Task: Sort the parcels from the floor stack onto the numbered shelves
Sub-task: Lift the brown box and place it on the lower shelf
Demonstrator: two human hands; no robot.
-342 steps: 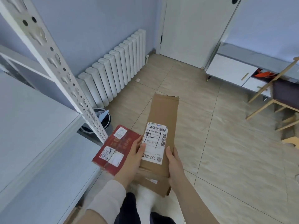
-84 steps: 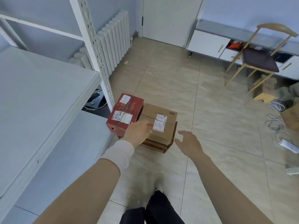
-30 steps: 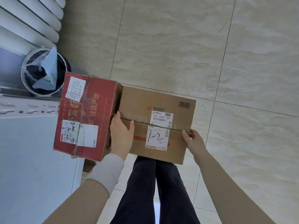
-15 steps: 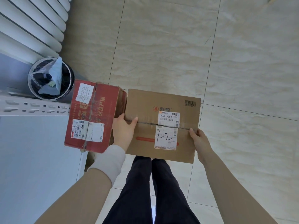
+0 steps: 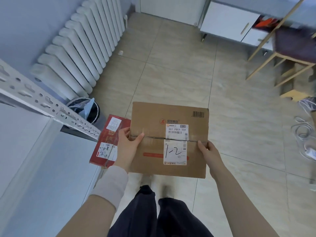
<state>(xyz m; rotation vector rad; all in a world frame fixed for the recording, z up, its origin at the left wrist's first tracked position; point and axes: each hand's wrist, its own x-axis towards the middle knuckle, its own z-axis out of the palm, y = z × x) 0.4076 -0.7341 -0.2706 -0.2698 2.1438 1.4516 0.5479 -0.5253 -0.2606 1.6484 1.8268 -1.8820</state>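
- A person holds a brown box (image 5: 169,139) level in front of the body, above the tiled floor (image 5: 179,79), with its top face turned up to the head camera.
- The hands are apart, one clamped on each side of the brown box. The left hand (image 5: 127,147) grips the left edge with its thumb laid across the top near the tape seam. The right hand (image 5: 207,153) grips the right edge, thumb on the top face.
- A white label (image 5: 175,152) on the box top carries a handwritten "1-2". A printed label (image 5: 177,131) just above it reads "507 P804 304".
- A red box (image 5: 109,139) lies lower and to the left, partly hidden behind the left hand and the brown box. What it rests on cannot be told.
- The red box sits just beside the corner of a pale shelf (image 5: 51,168), whose perforated metal post (image 5: 42,101) crosses the left of the view.
- A white sleeve (image 5: 111,185) covers the left wrist; the right forearm is bare.
- A black bin (image 5: 83,108) with a liner stands between the post and a white radiator (image 5: 82,48) along the wall.
- Farther off, a wooden-framed chair (image 5: 294,47) stands in front of a white cabinet (image 5: 227,19), and pale cables (image 5: 302,134) lie on the floor at the right edge.
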